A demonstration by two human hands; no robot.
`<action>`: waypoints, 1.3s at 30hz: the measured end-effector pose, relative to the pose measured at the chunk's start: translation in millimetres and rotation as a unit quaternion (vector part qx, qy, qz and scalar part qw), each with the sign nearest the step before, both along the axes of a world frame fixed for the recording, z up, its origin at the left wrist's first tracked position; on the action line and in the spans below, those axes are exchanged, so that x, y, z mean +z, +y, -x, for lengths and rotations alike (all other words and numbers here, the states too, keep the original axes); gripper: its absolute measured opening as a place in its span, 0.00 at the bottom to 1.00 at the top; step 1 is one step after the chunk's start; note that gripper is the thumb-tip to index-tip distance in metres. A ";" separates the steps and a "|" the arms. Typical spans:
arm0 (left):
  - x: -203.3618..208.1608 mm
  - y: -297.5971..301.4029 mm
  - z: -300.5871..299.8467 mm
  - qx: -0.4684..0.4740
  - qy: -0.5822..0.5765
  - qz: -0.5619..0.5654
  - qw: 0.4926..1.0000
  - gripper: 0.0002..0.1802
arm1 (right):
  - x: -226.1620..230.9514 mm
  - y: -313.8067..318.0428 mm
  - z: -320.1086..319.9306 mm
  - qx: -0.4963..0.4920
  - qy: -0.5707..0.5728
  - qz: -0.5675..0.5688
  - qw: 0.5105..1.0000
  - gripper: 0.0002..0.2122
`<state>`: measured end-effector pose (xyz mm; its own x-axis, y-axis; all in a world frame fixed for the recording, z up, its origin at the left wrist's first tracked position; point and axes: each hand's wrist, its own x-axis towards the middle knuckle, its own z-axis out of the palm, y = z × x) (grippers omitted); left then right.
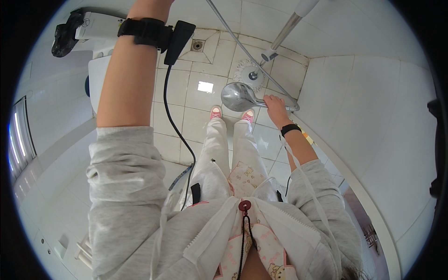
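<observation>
My right hand (276, 110) is closed around the handle of a chrome shower head (238, 97), whose round head points to the left above my feet. A grey metal hose (239, 43) runs from the handle's end up past the top edge of the picture. My left forearm (127, 79) reaches far forward and up. A black wrist strap (148, 32) with a flat black piece and cable is on it, and the hand beyond passes out of the picture, so its fingers are hidden.
A string mop (244, 77) stands on the tiled floor (200, 100), its pole leaning up to the right. Near the far wall is a floor drain (197, 45). A white fixture (100, 26) with a black plastic bag (66, 35) is at left; white walls close in at right.
</observation>
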<state>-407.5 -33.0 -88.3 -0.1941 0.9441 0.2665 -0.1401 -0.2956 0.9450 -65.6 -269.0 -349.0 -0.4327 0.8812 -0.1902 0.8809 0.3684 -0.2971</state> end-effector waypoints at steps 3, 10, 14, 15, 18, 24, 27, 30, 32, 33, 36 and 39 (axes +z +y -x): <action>0.5 -1.5 -1.3 0.002 0.003 0.008 1.000 0.11 | -1.7 1.6 -0.4 0.007 -0.007 -0.006 1.000 0.10; 4.3 -9.3 -5.2 -0.004 -0.007 0.020 1.000 0.14 | -5.3 5.4 1.6 0.001 -0.007 0.000 1.000 0.11; 6.8 -26.6 -7.1 0.023 0.027 0.036 0.999 0.19 | -6.9 5.9 0.9 -0.006 -0.001 0.007 1.000 0.10; 4.8 -34.1 -6.7 0.025 0.033 0.036 0.998 0.20 | -7.6 5.6 0.1 -0.006 0.004 0.008 1.000 0.10; -7.1 -53.1 -3.9 0.047 0.036 0.072 0.996 0.21 | -10.5 6.7 -1.6 -0.018 0.007 0.021 1.000 0.09; -56.2 -89.3 7.3 0.050 0.010 0.156 0.986 0.22 | -10.7 6.1 -4.1 -0.010 0.003 0.029 1.000 0.06; -77.4 -100.2 12.7 0.044 -0.003 0.177 0.983 0.24 | -10.6 5.1 -2.7 -0.011 0.016 0.024 1.000 0.07; -100.0 -117.0 13.9 0.054 0.008 0.187 0.981 0.20 | -14.4 7.5 -1.4 -0.023 0.033 0.043 0.998 0.09; -114.2 -131.7 15.0 0.071 0.002 0.212 0.975 0.17 | -18.6 8.1 -0.3 -0.014 0.023 0.030 0.999 0.09; -121.0 -139.9 15.9 0.074 -0.003 0.235 0.969 0.17 | -20.9 8.7 0.1 -0.012 0.013 0.030 0.999 0.09; -139.8 -164.3 17.1 0.080 -0.009 0.280 0.957 0.17 | -26.6 9.8 0.2 -0.014 0.034 0.023 0.999 0.08; -154.6 -183.4 15.1 0.094 -0.008 0.311 0.946 0.16 | -30.2 10.0 1.0 -0.024 0.025 0.026 0.999 0.08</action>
